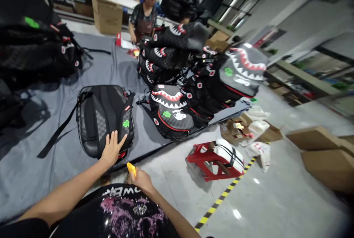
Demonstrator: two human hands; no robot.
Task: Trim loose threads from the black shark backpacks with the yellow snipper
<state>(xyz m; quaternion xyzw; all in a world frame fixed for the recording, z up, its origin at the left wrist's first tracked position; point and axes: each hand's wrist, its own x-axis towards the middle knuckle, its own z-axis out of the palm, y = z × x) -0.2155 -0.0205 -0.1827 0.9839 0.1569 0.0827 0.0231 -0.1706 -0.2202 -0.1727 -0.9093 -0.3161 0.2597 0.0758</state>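
A black checkered backpack (103, 120) with a green patch lies on the grey cloth, its padded back and straps facing up. My left hand (112, 149) rests flat on its lower right part, fingers spread. Just right of the bag's near end, my right hand (142, 179) is closed around a small yellow-handled tool (132, 169). The tool's tip is too fine to make out, and most of its handle is hidden in my fingers. A bit of red (122, 154) shows at the bag's near edge.
Shark-mouth backpacks (171, 105) are piled on the grey cloth (63, 171) to the right; more black bags (33, 46) stand left. Across the table is another person (145, 14). A red stool (212, 160) and cardboard boxes (326, 157) are on the floor.
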